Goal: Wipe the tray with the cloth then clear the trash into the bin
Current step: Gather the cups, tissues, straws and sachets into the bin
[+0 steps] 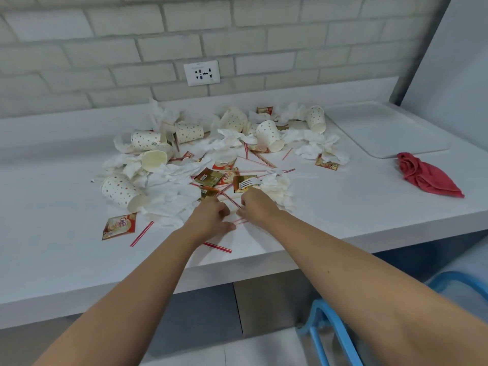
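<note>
Gathering straws [241, 221]: left hand [211, 216] and right hand [257, 204] both pinch them on the surface [343, 207], near the litter [171, 186], likely bundling for disposal.

Fingertips of the left hand [211, 217] and right hand [257, 204] are hidden under the knuckles; grip on the straws [241, 221] cannot be confirmed. The blue frame [338, 336] is cut off by the bottom and right edges.

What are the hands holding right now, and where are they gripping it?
The left hand and right hand appear to pinch red-striped straws lying on the counter, each near an end; the exact grip is blurred.
</note>
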A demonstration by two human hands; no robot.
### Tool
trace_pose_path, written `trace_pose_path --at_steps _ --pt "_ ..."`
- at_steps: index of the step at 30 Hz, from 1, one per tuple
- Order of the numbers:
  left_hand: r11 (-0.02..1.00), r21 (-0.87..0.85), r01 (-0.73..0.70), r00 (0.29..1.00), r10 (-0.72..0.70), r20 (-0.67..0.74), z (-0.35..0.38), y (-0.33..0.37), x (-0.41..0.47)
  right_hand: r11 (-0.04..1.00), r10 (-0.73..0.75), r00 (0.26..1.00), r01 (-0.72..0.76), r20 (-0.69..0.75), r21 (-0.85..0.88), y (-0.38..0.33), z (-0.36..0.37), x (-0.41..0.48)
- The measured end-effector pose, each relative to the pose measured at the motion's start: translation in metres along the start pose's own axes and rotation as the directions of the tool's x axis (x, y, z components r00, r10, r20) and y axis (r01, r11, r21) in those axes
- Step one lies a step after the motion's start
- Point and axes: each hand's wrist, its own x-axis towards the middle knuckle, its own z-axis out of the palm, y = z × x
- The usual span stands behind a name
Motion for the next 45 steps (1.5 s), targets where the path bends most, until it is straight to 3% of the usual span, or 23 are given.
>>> trace_pose_path --at_steps 6,12,18,23,32,39,45 --pt "1.000 0.006 0.008 1.000 -0.008 0.006 -0.003 0.001 0.012 0.994 0.034 0.996 -0.026 0.079 -0.108 0.001 -0.007 0.011" --pt "0.982 0.179 -0.053 0.996 0.040 0.077 -0.004 0.005 0.021 0.983 0.097 0.992 -0.108 0.083 0.150 0.023 -0.042 0.006" --pt "0.976 0.204 -0.080 0.988 0.050 0.145 0.000 0.009 0.026 0.984 0.176 0.966 -0.179 0.187 0.000 0.039 -0.034 -0.015" --pt "0.975 0.206 -0.084 0.992 0.062 0.113 0.007 0.014 0.027 0.943 0.334 0.938 -0.332 0.090 -0.037 0.045 -0.027 -0.019" --pt "0.992 0.102 -0.080 0.993 0.070 0.095 -0.001 0.005 0.028 0.937 0.323 0.945 -0.327 0.047 0.122 0.039 -0.015 -0.004" --pt "0.999 -0.040 -0.019 1.000 0.018 -0.015 -0.025 -0.014 0.026 0.969 0.230 0.957 -0.208 0.179 -0.133 0.033 -0.020 -0.012" --pt "0.971 -0.235 0.035 0.988 -0.069 -0.141 -0.040 -0.031 0.020 0.984 0.170 0.962 -0.154 0.214 -0.092 0.030 -0.026 -0.017"
